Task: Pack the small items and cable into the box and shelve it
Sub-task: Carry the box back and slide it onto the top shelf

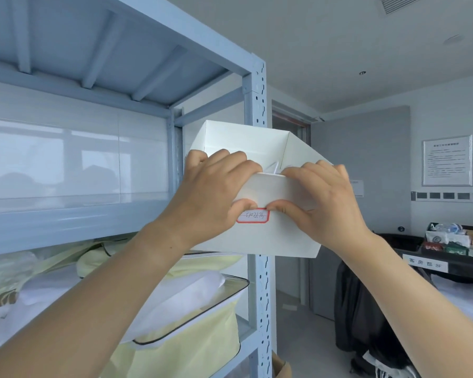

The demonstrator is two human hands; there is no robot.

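A white open-topped cardboard box with a red-bordered handwritten label is held up in front of the right post of the blue-grey metal shelf rack. My left hand grips its near left edge, fingers over the rim and thumb on the front. My right hand grips the near right edge the same way. The box tilts, its open top facing away and up. A bit of clear or white material shows just inside the rim; the rest of the contents are hidden.
The shelf board at hand height stretches left. Below it lie pale yellow bedding bags with white linen. At the right stands a cart with supplies and dark fabric. A door and a grey wall are behind.
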